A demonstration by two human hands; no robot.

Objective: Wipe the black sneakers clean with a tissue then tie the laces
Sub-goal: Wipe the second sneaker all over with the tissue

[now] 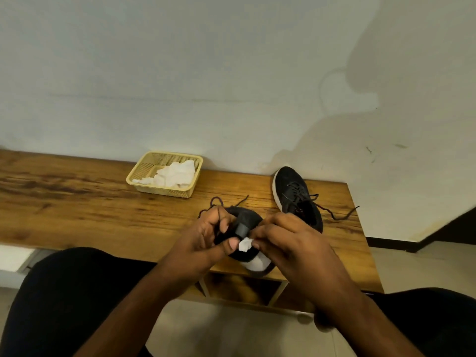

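A long wooden bench is standing against the pale wall. A yellow mesh basket is sitting on it toward the back, just by the wall. A black sneaker is lying farther right, its untied laces trailing over the wood. Below the top, what is probably an open shelf is showing.

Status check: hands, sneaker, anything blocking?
Left hand grips held sneaker. Right hand pinches tissue at its heel. Second sneaker on bench, laces loose. Nothing blocking.
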